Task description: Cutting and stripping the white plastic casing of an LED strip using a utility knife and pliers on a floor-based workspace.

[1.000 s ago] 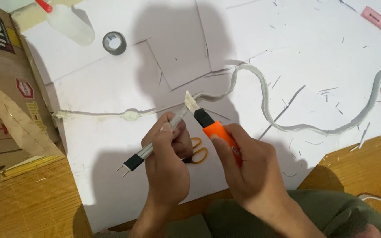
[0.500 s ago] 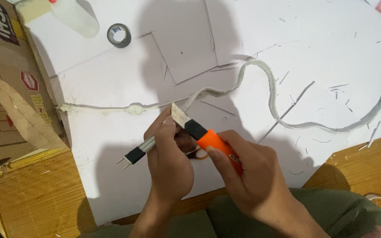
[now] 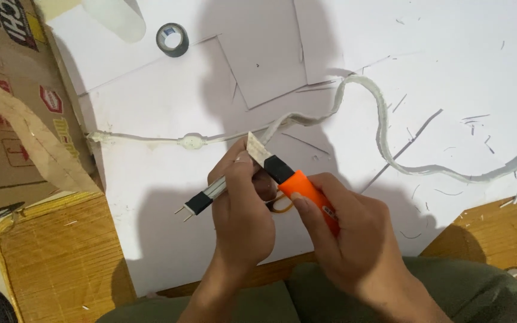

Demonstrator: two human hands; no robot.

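Left hand (image 3: 240,218) closed around a white strip light (image 3: 207,196) near its black-capped, two-pinned end, above white foam board (image 3: 151,227) on the table. Right hand (image 3: 345,236) clamped on an orange utility knife (image 3: 297,185), blade tip touching the strip beside the left thumb. Rest of the strip snaking away rightward. Tape roll (image 3: 172,39) well apart, top left.

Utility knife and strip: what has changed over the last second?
Little: the right hand tipped the orange utility knife slightly steeper, blade at the left hand's thumb. Both grips are unchanged, the left on the black-wrapped white strip. The tape roll and white cord stayed put.
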